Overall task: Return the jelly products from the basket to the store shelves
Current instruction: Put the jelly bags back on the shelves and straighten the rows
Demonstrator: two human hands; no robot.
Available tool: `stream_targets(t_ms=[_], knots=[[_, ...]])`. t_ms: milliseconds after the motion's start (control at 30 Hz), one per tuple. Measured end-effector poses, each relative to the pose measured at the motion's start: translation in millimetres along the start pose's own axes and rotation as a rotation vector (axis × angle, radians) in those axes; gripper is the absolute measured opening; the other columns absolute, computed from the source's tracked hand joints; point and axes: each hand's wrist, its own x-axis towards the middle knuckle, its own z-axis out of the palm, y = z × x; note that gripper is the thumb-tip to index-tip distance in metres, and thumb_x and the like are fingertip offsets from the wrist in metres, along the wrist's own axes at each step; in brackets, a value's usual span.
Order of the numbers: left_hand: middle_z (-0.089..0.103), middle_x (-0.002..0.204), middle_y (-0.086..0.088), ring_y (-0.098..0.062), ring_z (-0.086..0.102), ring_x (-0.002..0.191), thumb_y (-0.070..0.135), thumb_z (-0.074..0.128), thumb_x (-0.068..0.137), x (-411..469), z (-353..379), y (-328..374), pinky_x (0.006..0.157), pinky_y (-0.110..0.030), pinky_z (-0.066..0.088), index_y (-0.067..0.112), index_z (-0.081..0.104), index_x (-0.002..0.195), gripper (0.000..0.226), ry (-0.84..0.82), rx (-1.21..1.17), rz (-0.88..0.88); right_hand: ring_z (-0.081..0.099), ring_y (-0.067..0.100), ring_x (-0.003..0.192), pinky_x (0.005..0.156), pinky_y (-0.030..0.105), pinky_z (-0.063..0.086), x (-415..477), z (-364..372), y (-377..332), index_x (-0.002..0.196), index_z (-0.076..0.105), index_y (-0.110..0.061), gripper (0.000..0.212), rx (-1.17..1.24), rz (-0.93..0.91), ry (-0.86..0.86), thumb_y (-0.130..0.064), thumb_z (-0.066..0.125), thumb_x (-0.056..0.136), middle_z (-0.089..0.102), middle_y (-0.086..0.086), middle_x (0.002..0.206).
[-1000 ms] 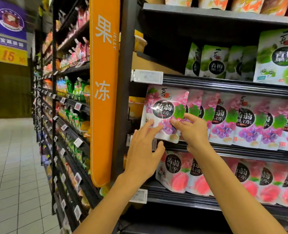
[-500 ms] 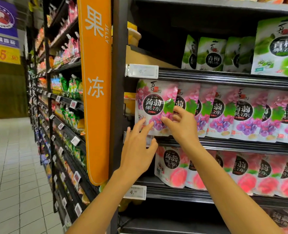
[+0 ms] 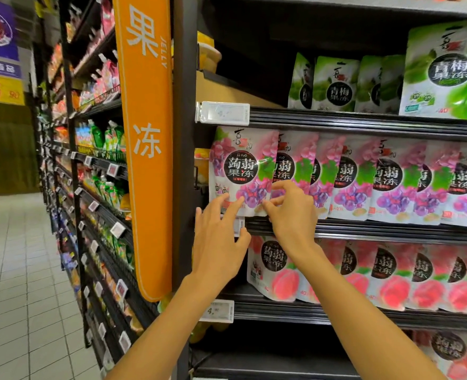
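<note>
Pouch stands on shelf, nearly placed: left hand, flat, steadies it, right hand pinches its corner; basket unseen.

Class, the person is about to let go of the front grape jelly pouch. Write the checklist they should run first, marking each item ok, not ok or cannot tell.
1. Flavour: the grape pouch stands at the left end of the grape row: ok.
2. Its label faces out and it is roughly upright: ok.
3. Support: the left hand touches its lower edge with straight fingers: ok.
4. Hold: the right hand pinches its lower right corner: ok.
5. Base seated on the shelf: cannot tell, the hands hide it.
</note>
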Motion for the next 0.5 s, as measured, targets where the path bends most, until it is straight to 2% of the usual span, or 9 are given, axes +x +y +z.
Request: stream_targets(t_ms=[167, 333, 433, 500], knots=[[0.032, 0.153, 0.003, -0.018, 0.021, 0.145, 0.032, 0.055, 0.094, 4.8, -3.1, -4.9, 0.122, -0.050, 0.005, 0.032, 0.040, 0.146, 0.054, -0.001, 0.145, 0.017, 0.055, 0.002, 0.062, 0.050, 0.016, 0.035, 0.1, 7.8, -1.1, 0.116, 0.059, -0.022, 0.028, 0.012, 0.009, 0.005, -0.018, 0.068, 0.089, 0.056, -0.017, 0.064], [0.030, 0.154, 0.003, -0.019, 0.018, 0.145, 0.032, 0.053, 0.095, 5.8, -3.4, -3.2, 0.122, -0.051, 0.007, 0.031, 0.038, 0.147, 0.054, -0.032, 0.138, 0.021, 0.057, 0.002, 0.063, 0.052, 0.017, 0.037, -0.5, 5.4, -0.6, 0.114, 0.060, -0.024, 0.025, 0.026, 0.025, 0.006, -0.022, 0.067, 0.090, 0.062, -0.012, 0.071], [0.031, 0.153, 0.003, -0.019, 0.020, 0.144, 0.033, 0.052, 0.096, 3.8, -2.2, -1.0, 0.122, -0.051, 0.009, 0.031, 0.036, 0.148, 0.055, -0.033, 0.139, 0.022, 0.063, 0.007, 0.067, 0.054, 0.020, 0.041, -1.1, 1.0, 1.2, 0.116, 0.060, -0.024, 0.025, 0.022, 0.020, -0.012, -0.023, 0.066, 0.091, 0.070, -0.007, 0.078], [0.031, 0.153, 0.003, -0.020, 0.019, 0.143, 0.033, 0.052, 0.095, 2.7, -0.7, 1.4, 0.121, -0.051, 0.009, 0.031, 0.035, 0.149, 0.056, -0.036, 0.145, 0.018, 0.063, 0.006, 0.065, 0.053, 0.016, 0.040, -2.2, -1.1, 2.1, 0.118, 0.060, -0.023, 0.027, 0.039, 0.018, -0.019, -0.023, 0.067, 0.092, 0.069, -0.008, 0.077]])
